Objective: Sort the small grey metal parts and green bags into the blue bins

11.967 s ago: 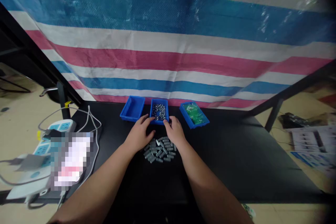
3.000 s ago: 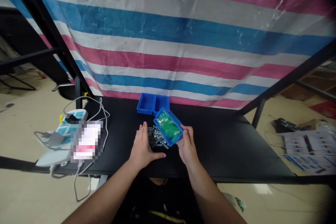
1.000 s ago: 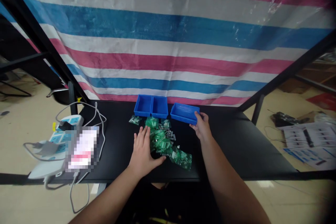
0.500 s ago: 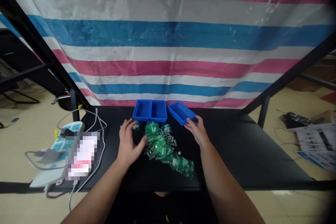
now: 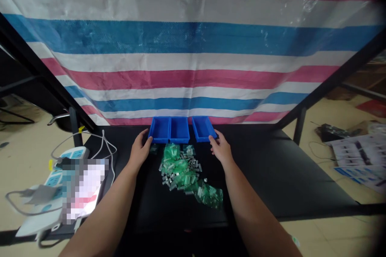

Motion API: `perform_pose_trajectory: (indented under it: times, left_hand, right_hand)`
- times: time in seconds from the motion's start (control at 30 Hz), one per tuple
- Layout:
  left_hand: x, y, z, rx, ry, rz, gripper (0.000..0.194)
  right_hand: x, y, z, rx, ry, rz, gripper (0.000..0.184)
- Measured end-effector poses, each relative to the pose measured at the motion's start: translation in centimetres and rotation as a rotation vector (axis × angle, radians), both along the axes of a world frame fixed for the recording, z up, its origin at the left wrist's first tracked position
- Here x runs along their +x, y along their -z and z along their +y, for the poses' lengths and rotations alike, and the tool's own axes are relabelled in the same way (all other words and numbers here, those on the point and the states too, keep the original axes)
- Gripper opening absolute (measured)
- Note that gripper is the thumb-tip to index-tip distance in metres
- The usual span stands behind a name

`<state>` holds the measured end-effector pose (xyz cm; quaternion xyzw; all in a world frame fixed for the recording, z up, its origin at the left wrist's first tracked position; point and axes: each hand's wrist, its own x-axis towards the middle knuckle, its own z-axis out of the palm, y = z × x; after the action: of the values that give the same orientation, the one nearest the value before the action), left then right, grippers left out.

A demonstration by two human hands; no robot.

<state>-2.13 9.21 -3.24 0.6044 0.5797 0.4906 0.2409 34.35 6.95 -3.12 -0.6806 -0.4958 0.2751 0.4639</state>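
The left hand and right hand are well apart, one to each side of the desk's middle, fingers loosely spread; neither looks clamped on anything; the left fingertips meet the front corner of the left bin, and the right fingertips meet the front edge of the right bin, as if steadying them from the front; the blue plastic middle bin stands touching the left bin, with a narrow gap before the right bin; all three look empty and sit in a row along the desk's back edge, which leaves the space in front of them open; there, between the forearms, lies a loose pile of green plastic bags and small metal pieces, within easy reach of both hands; one small bag lies apart, just beside the left bin; further left are a power strip and its cables, kept clear of the pile; a striped tarp hangs behind the desk.
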Motion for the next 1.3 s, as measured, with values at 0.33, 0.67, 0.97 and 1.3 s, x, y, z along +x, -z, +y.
perform_pose_trajectory:
  times: [0.33, 0.67, 0.97, 1.3]
  left_hand:
    - [0.2, -0.2, -0.2, -0.027, 0.037, 0.062, 0.048]
    - [0.3, -0.5, -0.3, -0.029, 0.027, 0.128, 0.045]
    - [0.5, -0.2, -0.4, -0.01, 0.027, 0.111, 0.043]
    - [-0.2, -1.1, -2.5, -0.116, -0.173, 0.456, 0.04]
  right_hand:
    - [-1.2, 0.0, -0.1, 0.047, -0.073, -0.278, 0.06]
    - [-0.7, 0.4, 0.1, 0.047, -0.125, -0.251, 0.055]
    - [-0.6, 0.6, 0.0, 0.103, -0.131, -0.261, 0.05]
    - [-0.8, 0.5, -1.1, 0.33, -0.203, -0.217, 0.028]
